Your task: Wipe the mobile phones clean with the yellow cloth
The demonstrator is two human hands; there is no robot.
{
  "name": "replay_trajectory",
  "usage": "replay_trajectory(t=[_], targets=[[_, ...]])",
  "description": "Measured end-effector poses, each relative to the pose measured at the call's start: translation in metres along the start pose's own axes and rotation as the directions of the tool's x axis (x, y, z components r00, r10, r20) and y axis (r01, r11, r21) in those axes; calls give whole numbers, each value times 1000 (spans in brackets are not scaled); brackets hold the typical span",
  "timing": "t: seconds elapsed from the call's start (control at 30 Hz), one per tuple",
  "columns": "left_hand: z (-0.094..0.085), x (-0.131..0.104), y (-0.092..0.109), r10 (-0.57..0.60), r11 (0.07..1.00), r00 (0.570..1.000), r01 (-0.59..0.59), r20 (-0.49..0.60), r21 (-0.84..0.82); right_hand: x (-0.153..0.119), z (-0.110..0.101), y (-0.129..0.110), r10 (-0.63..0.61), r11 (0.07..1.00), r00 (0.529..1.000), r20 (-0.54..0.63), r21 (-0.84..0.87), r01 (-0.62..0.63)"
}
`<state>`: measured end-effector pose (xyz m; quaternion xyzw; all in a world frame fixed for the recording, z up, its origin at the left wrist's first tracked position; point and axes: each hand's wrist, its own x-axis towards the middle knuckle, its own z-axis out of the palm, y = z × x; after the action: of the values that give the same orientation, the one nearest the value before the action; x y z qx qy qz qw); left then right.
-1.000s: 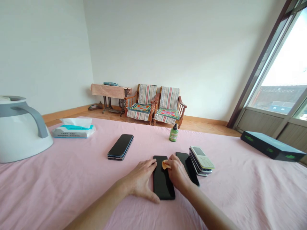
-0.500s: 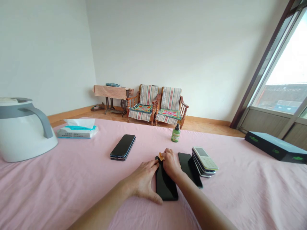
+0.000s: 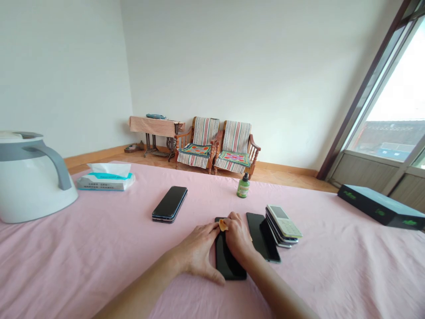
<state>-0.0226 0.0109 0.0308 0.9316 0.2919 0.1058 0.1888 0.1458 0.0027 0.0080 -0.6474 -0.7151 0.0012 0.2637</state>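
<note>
A black smartphone (image 3: 230,266) lies flat, screen up, on the pink cloth in front of me. Along its left edge my left hand (image 3: 195,250) holds it steady, fingertips by the upper left corner and thumb by the lower left. My right hand (image 3: 237,232) is closed on a small orange cloth (image 3: 223,225) and presses it to the upper part of the screen. A second dark smartphone (image 3: 264,237) lies just right of that hand. Beside it stands a stack of phones with a white keypad phone (image 3: 284,220) on top.
Another phone stack (image 3: 170,204) lies left of my hands. Beyond my hands stands a green pump bottle (image 3: 243,187). A tissue pack (image 3: 105,178) and a white jug (image 3: 29,181) are on the left, and a black box (image 3: 381,206) is at the right.
My right hand has slid slightly towards me and right along the screen with the orange cloth, and more of the cloth shows. My left hand stays in place.
</note>
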Motion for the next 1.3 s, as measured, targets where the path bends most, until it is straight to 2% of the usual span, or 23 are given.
replay_trajectory(t=[0.3, 0.43, 0.6, 0.73, 0.9, 1.13, 1.3], targets=[[1, 0, -1, -44, 999, 999, 44, 9, 0, 2, -4, 1, 10, 1000, 1000, -7, 19, -10], [0, 0, 2, -76, 997, 997, 76, 34, 4, -29, -17, 1, -50, 997, 998, 25, 66, 48], [-2, 0, 0, -111, 993, 992, 112, 59, -21, -75, -31, 1, -145, 954, 989, 38, 272, 129], [-1, 1, -5, -96, 995, 993, 97, 72, -16, -96, -36, 6, -183, 916, 982, 55, 372, 150], [0, 1, -6, -81, 997, 995, 81, 66, 14, -98, -37, 9, -182, 892, 981, 63, 429, 138], [6, 3, -9, -64, 998, 997, 63, 41, 21, -87, -33, -13, -277, 868, 955, 103, 454, 203], [3, 2, -6, -76, 997, 995, 75, 69, 22, -94, -41, 8, -285, 857, 952, 109, 473, 203]])
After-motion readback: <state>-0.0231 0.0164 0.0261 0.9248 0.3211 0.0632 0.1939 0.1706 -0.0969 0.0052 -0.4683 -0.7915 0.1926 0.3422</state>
